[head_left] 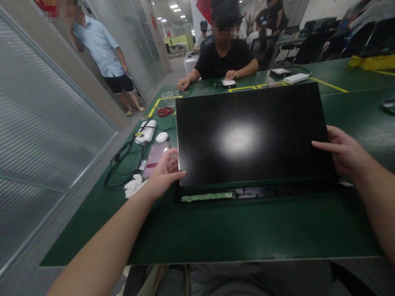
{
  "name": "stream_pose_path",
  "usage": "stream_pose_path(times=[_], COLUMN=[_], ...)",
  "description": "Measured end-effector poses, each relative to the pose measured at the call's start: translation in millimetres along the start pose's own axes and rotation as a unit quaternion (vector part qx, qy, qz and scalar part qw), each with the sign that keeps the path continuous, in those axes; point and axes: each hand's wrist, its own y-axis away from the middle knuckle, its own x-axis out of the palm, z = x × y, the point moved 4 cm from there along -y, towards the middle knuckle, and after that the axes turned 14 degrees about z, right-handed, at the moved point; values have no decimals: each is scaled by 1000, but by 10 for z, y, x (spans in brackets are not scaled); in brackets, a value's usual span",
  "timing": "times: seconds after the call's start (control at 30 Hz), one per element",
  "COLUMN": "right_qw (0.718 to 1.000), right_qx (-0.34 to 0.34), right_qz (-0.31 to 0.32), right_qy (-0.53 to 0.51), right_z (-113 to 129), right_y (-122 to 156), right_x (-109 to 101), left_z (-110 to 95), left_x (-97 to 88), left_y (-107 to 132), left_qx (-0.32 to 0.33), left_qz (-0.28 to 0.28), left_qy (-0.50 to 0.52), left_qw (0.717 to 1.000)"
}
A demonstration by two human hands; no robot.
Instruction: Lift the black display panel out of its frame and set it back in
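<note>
A black, glossy screen panel [253, 160] is held up between my two hands, tilted, with a bright reflection at its middle. My left hand [168, 170] grips its left edge near the lower corner, thumb on the front. On the right edge, my right hand [342, 148] has its thumb on the front face and its other fingers behind. Below the panel, a dark frame [262, 193] lies on the green table, partly hidden by the panel. A green circuit board strip [206, 197] shows along the near side of that frame.
Left of the panel lie a phone [156, 158], a white mouse-shaped item [162, 137], a white box-like device [146, 131], black cables [115, 164], crumpled white material [134, 187] and red-handled scissors [165, 111]. Across the green table [247, 238], a person [224, 61] touches a hard drive [228, 83]. Another person [100, 49] stands left.
</note>
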Motion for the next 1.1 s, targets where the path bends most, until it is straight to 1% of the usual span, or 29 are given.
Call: stream_pose_path(times=[0.13, 0.33, 0.5, 0.67, 0.93, 1.1], right_qw=[1000, 999, 998, 997, 997, 998], right_qx=[-8, 36, 49, 70, 70, 67], right_qz=[-11, -23, -23, -13, -10, -5], right_qy=[5, -23, -30, -28, -13, -13], right_z=[-45, -104, -109, -127, -128, -150], right_y=[-15, -26, -26, -20, -11, -23], right_x=[-12, -39, -41, -23, -42, -36], left_z=[18, 41, 55, 74, 73, 70], left_x=[-25, -37, -47, -73, -52, -43], left_y=[2, -5, 1, 6, -3, -3], left_qx=[-8, -31, -46, -64, -66, -65], left_qz=[-14, -20, -10, -2, 0, 13], left_qy=[-22, -59, -86, -87, -79, -74], left_qw=[1000, 998, 995, 994, 995, 995])
